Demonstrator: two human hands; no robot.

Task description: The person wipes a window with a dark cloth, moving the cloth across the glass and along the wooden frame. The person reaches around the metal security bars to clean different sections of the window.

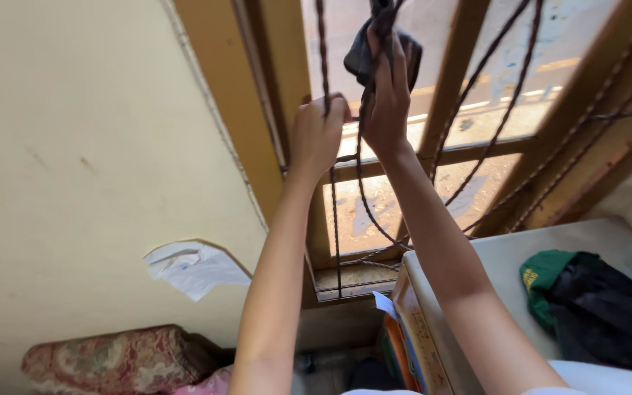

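Two hands: left [317, 134] fisted around upright bar [328, 183], right [387, 102] pinching dark cloth [363, 51].

Standing on edge just left of the white tabletop [521, 245]: flat cartons [412, 333], tan, orange and blue. Poking up at their top, a small white paper slip [383, 303]. Showing on green cloth [546, 281] atop it: a small yellow label [529, 278].

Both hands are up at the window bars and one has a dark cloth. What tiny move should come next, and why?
Probably slide the dark cloth a little down the twisted bar. The right hand presses the cloth high on that bar, the left hand grips the neighbouring bar, and the length below looks untouched.
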